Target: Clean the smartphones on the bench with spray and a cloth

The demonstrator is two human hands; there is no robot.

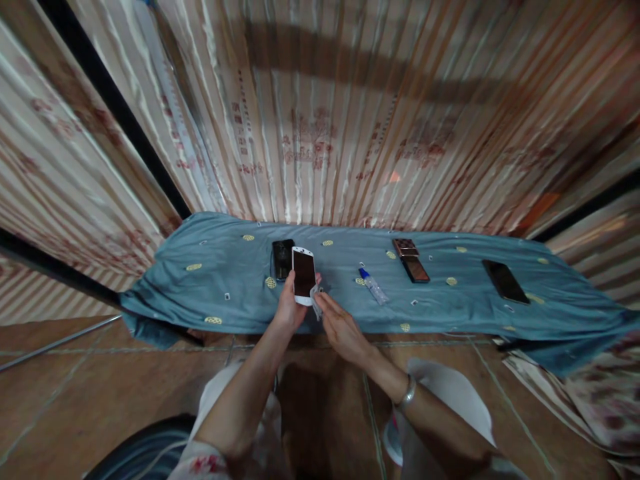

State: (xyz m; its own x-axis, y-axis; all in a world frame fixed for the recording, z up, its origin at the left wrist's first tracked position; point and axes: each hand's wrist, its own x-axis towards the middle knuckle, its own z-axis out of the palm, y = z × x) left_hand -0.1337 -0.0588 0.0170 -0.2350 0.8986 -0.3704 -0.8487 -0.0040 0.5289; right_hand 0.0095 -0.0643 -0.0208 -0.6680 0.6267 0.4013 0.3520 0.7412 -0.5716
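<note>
**White phone held left of the bottle, grey cloth at its corner**

From my remote seat I took the blue-capped bottle as my marker; it lay on the blue-covered bench. Its walls were clear, and its cap pointed away from the wearer and to the left. I could not tell whether any liquid was inside. Just right of the bottle, and a little farther from the wearer, a brown case lay unfolded in 2 halves, the nearer half showing a glossy panel. I could not make out what that half held.

The white phone was to the left of the bottle, in the wearer's 2 hands over the bench. Its long axis ran almost straight away from the wearer, slotted end outward, dark screen facing my camera. The left hand was curled around its lower part, thumb along the left edge, fingertips showing past the right edge. The right hand pinched the grey cloth between thumb and fingers, against the phone's lower right corner.

Farther left of the bottle I saw a black slab, partly hidden behind the white phone. Well to the right of the bottle, a dark phone lay slanted.
</note>
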